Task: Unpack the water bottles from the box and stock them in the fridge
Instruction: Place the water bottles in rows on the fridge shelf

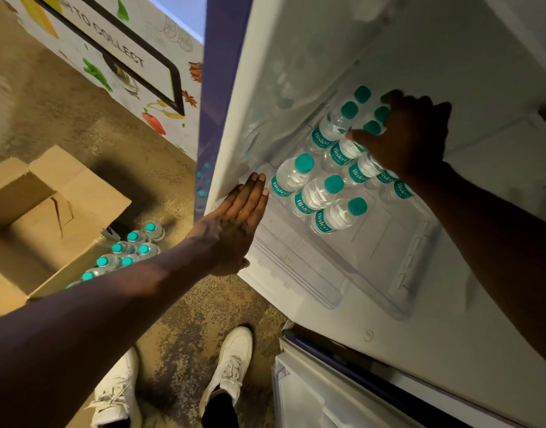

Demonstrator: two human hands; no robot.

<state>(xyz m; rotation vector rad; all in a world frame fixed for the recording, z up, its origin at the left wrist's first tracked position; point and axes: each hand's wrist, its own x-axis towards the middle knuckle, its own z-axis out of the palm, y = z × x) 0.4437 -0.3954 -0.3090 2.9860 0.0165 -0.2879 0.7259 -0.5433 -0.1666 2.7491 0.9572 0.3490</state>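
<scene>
The right hand (410, 134) is clamped on a small water bottle (363, 168) on the fridge shelf (389, 257), the left hand (234, 223) flat and spread; such bottles likely feel light, slick and squashy, best gripped mid-body.

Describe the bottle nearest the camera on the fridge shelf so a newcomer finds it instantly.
Start at the open fridge and find its clear shelf tray holding teal-capped water bottles. The front row has three; the target bottle ends that row toward bare tray, with no bottle in front.
</scene>
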